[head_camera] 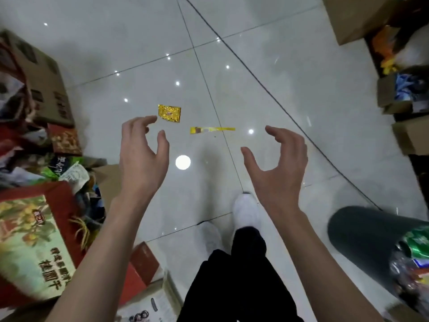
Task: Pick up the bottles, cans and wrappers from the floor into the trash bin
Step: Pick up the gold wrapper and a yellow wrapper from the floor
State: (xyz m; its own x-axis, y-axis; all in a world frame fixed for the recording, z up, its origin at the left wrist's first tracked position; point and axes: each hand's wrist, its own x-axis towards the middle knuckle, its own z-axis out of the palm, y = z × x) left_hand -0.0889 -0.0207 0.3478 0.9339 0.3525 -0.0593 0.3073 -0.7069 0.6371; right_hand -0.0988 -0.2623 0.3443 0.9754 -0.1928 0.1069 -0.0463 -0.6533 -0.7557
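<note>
We held our left hand [141, 156] and right hand [278, 163] empty, fingers spread, above the floor [267, 89], where a gold wrapper [169, 113] and yellow strip wrapper [211, 129] lay mid-floor, the trash bin [362, 238] standing near its lower-right edge.

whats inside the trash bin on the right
The dark trash bin holds a green can, crumpled clear plastic bottles and colourful wrappers piled near its rim. Whatever lies deeper is covered by that top layer, and the frame edge cuts off the bin's right side.

Left hand [141, 156] and right hand [276, 163] empty with fingers spread, gold wrapper [169, 113], yellow wrapper [212, 129] on floor [267, 94], trash bin [362, 238] at right
</note>
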